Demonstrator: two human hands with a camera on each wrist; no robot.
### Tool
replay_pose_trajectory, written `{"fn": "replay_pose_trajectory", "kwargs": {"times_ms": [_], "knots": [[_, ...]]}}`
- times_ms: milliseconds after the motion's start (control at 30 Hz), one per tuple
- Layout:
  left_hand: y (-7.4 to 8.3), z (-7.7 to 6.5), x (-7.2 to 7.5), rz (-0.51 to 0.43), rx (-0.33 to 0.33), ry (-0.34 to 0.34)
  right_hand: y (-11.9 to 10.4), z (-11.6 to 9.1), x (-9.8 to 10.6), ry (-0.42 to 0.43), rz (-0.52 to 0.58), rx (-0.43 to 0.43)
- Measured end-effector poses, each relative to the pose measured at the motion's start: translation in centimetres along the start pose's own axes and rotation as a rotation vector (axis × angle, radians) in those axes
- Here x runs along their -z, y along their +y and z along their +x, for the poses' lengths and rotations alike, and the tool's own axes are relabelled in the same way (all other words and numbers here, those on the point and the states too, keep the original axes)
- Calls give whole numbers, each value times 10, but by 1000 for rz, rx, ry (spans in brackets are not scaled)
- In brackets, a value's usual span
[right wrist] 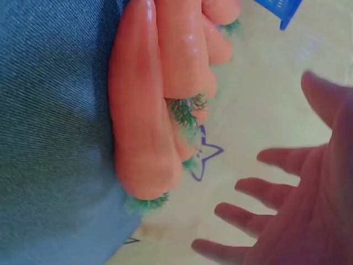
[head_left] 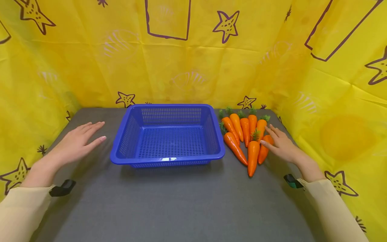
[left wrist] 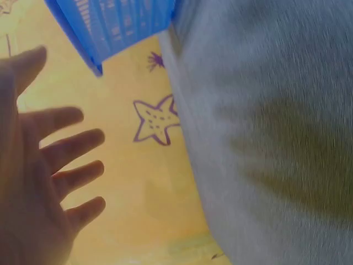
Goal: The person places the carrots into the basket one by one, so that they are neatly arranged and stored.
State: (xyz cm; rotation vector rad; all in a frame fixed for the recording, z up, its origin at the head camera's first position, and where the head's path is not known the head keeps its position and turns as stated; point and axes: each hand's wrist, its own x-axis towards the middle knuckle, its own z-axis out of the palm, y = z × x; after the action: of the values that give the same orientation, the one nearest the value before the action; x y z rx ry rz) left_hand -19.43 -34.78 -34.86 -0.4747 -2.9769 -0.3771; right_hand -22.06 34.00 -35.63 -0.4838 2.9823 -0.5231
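A blue plastic basket [head_left: 169, 160] with perforated walls stands at the middle of the table, its inside bare. Several orange carrots [head_left: 253, 156] with green tops lie in a cluster at its right. My left hand [head_left: 77, 141] hovers left of the basket, fingers straight, holding nothing. Over the right side of the cluster is my right hand [head_left: 282, 145], its fingers spread and apart from the carrots [right wrist: 140, 105] in the right wrist view. In the left wrist view, the left hand [left wrist: 44, 160] has its fingers extended near a corner of the basket [left wrist: 129, 27].
A grey cloth [head_left: 187, 205] covers the table. Yellow sheets [head_left: 193, 67] printed with starfish and fish hang at the back and on both sides. Black bands [head_left: 62, 188] show at the wrists, by the cream sleeves.
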Motion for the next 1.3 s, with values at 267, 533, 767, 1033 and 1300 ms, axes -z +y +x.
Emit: {"fn": "replay_pose_trajectory", "kwargs": {"times_ms": [267, 533, 767, 1033, 1300], "knots": [[19, 6, 8, -142, 93, 47, 11, -5, 2, 69, 100, -26], [29, 10, 4, -283, 147, 58, 20, -16, 0, 130, 257, -109], [36, 16, 1, -352, 163, 57, 29, -23, -4, 188, 294, -193], [40, 19, -5, -393, 160, 34, 36, -27, -8, 240, 451, -243], [46, 22, -8, -403, 181, 44, 50, -23, -20, 201, 724, -282]]}}
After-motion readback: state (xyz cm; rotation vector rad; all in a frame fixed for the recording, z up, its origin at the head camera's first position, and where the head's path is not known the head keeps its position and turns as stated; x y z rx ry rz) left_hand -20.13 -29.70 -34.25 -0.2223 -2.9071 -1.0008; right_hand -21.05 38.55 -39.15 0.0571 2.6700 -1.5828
